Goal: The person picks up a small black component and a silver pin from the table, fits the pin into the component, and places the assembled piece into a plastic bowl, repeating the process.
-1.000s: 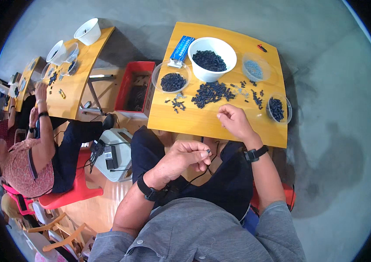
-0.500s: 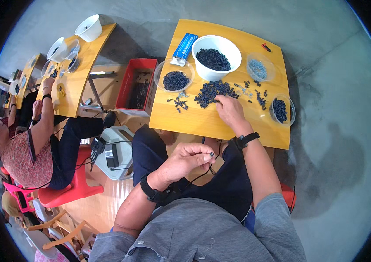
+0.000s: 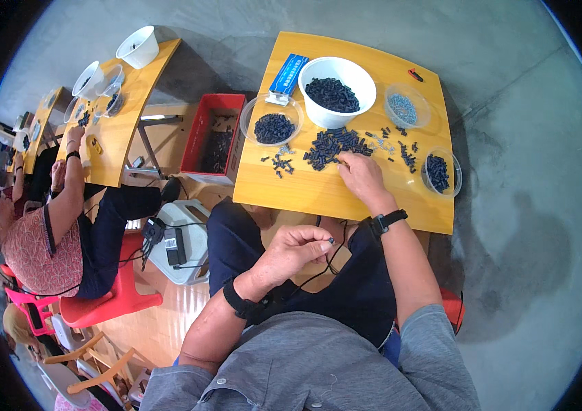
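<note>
My left hand (image 3: 294,252) is above my lap, its thumb and forefinger pinched on a small dark plug-like piece (image 3: 331,240). My right hand (image 3: 364,179) rests over the yellow table, fingers drawn together at the near edge of a pile of black cylindrical pieces (image 3: 328,147). Whatever those fingertips grip is too small to make out. Beyond the pile stands a white bucket (image 3: 308,103) of the same black pieces. A clear tub (image 3: 246,127) of black pieces is to its left. Small silvery metal parts (image 3: 381,144) lie loose right of the pile.
A round clear tub (image 3: 426,113) of metal parts and another (image 3: 458,183) of black pieces stand at the right. A blue box (image 3: 289,74) lies beside the bucket; a red-and-black tool (image 3: 415,75) lies far right. Left are a red bin (image 3: 195,140) and a person (image 3: 44,240) at another table.
My right hand stays at the pile's edge with barely any shift. My left hand keeps its pinch on the small dark piece, nearly still. The person at the left has moved an arm slightly.
</note>
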The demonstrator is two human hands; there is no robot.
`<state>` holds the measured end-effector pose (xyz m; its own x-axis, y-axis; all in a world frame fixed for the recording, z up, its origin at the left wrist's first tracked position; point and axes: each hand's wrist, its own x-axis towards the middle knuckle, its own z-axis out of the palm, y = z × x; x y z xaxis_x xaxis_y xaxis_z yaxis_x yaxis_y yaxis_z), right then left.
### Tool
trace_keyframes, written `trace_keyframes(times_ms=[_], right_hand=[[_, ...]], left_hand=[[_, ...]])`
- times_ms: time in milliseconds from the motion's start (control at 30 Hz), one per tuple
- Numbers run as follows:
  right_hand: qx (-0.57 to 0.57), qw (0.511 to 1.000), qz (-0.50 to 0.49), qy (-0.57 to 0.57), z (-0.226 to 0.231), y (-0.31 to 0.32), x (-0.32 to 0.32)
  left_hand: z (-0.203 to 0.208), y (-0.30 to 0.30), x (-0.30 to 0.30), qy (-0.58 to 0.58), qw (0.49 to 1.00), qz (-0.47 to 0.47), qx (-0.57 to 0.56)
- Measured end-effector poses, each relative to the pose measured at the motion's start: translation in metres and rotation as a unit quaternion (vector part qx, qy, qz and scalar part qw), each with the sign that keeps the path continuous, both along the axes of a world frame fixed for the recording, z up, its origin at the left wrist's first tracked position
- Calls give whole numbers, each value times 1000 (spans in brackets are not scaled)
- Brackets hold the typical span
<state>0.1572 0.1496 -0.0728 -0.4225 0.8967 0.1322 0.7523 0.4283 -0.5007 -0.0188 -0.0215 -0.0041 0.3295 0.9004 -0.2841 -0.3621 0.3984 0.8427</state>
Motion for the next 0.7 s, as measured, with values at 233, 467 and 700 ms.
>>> trace_keyframes(times_ms=[233, 467, 700], right_hand=[[38, 999, -21, -13, -15, 5, 1], [82, 993, -51, 69, -26, -1, 15], [-219, 887, -134, 384, 0, -27, 13]], left_hand=[[-2, 1, 1, 3, 1000, 15, -4], [-4, 0, 2, 16, 999, 35, -7], [0, 5, 1, 9, 999, 53, -3]])
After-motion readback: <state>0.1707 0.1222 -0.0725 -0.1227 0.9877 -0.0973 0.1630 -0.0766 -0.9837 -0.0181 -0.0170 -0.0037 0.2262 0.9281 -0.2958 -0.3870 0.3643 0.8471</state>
